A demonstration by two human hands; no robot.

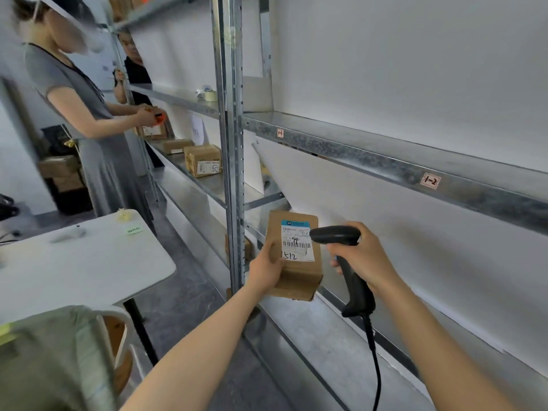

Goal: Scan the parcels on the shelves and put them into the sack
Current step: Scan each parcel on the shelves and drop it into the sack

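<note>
My left hand (264, 269) grips a small brown cardboard parcel (296, 280) by its left edge, held upright in front of the metal shelves (385, 161). Its white label with a barcode and the handwritten "1512" faces me. My right hand (366, 258) grips the handle of a black corded barcode scanner (335, 235), whose head points left at the label, almost touching the parcel. The open sack (59, 351), grey-white, sits at the bottom left. More brown parcels (203, 160) lie on a shelf further left.
A white table (83, 262) stands at the left, beside the sack. Two people stand by the far shelves; the nearer one (89, 114) handles a parcel. A tape roll (210, 95) lies on an upper shelf. The scanner's cable (376, 366) hangs down.
</note>
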